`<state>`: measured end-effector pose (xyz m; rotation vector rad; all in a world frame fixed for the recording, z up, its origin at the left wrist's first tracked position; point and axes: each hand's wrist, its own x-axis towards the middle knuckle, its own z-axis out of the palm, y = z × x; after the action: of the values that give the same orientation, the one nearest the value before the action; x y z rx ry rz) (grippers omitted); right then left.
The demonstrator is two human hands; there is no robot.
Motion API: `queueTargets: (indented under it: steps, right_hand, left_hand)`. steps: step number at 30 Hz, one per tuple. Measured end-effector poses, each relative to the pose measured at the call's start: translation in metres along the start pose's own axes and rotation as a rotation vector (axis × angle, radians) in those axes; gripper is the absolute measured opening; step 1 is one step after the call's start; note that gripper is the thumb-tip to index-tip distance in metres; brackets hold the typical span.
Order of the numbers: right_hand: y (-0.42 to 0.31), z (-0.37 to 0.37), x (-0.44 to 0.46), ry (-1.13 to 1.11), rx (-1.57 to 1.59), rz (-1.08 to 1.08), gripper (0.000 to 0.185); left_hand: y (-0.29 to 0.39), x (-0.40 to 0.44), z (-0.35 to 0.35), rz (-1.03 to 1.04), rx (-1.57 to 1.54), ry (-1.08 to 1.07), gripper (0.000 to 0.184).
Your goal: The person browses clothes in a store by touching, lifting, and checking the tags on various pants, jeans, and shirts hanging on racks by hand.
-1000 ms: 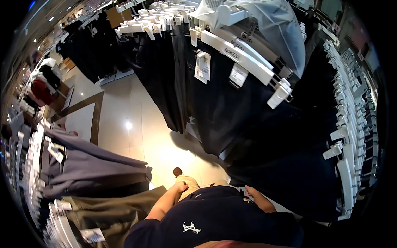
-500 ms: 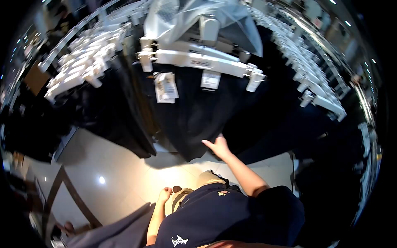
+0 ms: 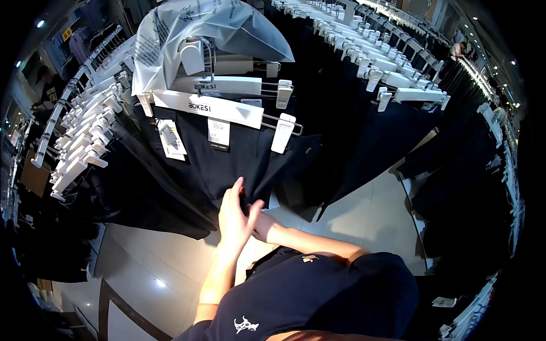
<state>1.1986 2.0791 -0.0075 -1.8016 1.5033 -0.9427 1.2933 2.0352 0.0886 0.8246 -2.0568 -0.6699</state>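
Dark trousers (image 3: 199, 145) hang in front of me by clips from a white hanger (image 3: 227, 112) marked BOKESI. Paper tags (image 3: 172, 139) and a white label (image 3: 218, 132) show near the waistband. At the lower part of the trousers, my left hand (image 3: 232, 216) has its fingers pointing up and its thumb to the side, with dark fabric between them. My right hand (image 3: 266, 225) is close beside it, low against the same trousers; its fingers are mostly hidden behind the left hand. Clear plastic (image 3: 153, 48) drapes over the hangers above.
Racks of dark garments on white hangers stand to the left (image 3: 85, 136) and right (image 3: 364, 51). Pale tiled floor (image 3: 136, 250) shows below. A person (image 3: 458, 50) is far off at the upper right. A cardboard piece (image 3: 35, 173) shows at the left.
My left hand has come up from beside my body to the trousers. My right hand has moved left and down to meet it. The view has shifted, so the hanger now appears further left.
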Motion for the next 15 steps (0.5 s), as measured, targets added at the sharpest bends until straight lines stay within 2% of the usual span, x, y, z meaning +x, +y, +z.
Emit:
queueTargets:
  steps: [1, 2, 4, 6, 8, 10, 12, 14, 15]
  right_hand:
    - [-0.006, -0.007, -0.003, 0.116, -0.008, -0.149, 0.04]
    - [-0.006, -0.017, -0.003, 0.111, 0.004, -0.178, 0.046]
    - [-0.003, -0.031, -0.008, 0.234, -0.117, -0.121, 0.05]
    - [-0.01, -0.056, -0.006, 0.453, 0.037, -0.11, 0.049]
    - [-0.017, -0.077, -0.011, 0.527, 0.071, 0.024, 0.048]
    - [-0.027, -0.093, -0.008, 0.756, 0.075, -0.16, 0.046]
    - [-0.03, -0.101, -0.007, 0.87, 0.159, -0.217, 0.043]
    - [-0.027, -0.102, -0.009, 0.905, 0.181, -0.256, 0.05]
    - [-0.031, -0.098, -0.006, 0.981, 0.357, -0.29, 0.056]
  left_hand:
    - [-0.006, 0.006, 0.001, 0.022, 0.032, -0.006, 0.034]
    - [-0.012, 0.008, 0.001, 0.043, -0.012, 0.043, 0.016]
    - [-0.018, 0.011, -0.001, -0.062, -0.119, 0.081, 0.01]
    - [-0.032, 0.006, -0.001, -0.141, -0.293, 0.102, 0.008]
    - [-0.041, 0.001, 0.0, -0.175, -0.387, 0.123, 0.007]
    - [-0.047, -0.002, 0.004, -0.229, -0.554, 0.14, 0.01]
    - [-0.039, 0.003, 0.003, -0.216, -0.575, 0.155, 0.011]
    - [-0.037, 0.004, 0.002, -0.235, -0.574, 0.139, 0.01]
    - [-0.036, 0.006, 0.001, -0.251, -0.576, 0.13, 0.01]
